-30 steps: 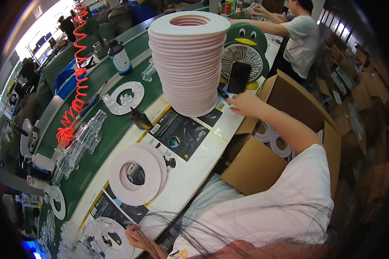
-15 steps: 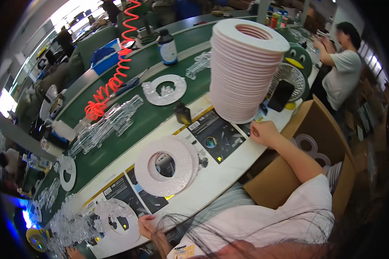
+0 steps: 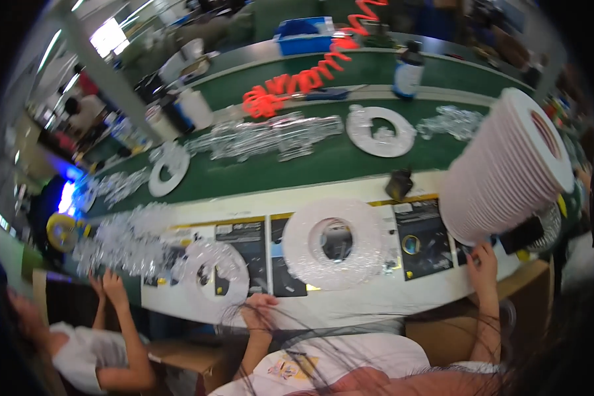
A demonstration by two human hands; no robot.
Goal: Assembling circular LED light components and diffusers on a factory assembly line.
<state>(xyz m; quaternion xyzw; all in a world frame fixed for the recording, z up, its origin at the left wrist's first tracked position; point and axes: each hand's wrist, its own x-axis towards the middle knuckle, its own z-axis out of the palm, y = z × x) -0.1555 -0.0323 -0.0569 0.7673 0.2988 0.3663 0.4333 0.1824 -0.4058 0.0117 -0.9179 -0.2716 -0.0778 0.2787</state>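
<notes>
My left hand (image 3: 260, 311) is at the front edge of the white worktop, fingers curled, beside a flat ring with clear plastic pieces on it (image 3: 193, 276). What it holds, if anything, does not show. My right hand (image 3: 483, 265) is closed at the worktop's edge, close to the foot of a tall, tilted-looking stack of white rings (image 3: 488, 178); its fingers hide anything in them. Between my hands lies a short pile of white rings (image 3: 310, 264), covered in clear glossy film. Dark printed sheets (image 3: 426, 237) lie under and beside it.
A small black bottle (image 3: 398, 185) stands behind the ring pile. Clear plastic parts (image 3: 270, 135) and a loose ring (image 3: 402, 142) lie on the green bench. To the left, a co-worker's hands (image 3: 112, 287) are near a clear-plastic heap (image 3: 129, 241). A cardboard box (image 3: 528, 290) sits at right.
The view has swung left and levelled, so the co-worker at left now shows and the person at far right has gone. Both my hands stay near the worktop's front edge.
</notes>
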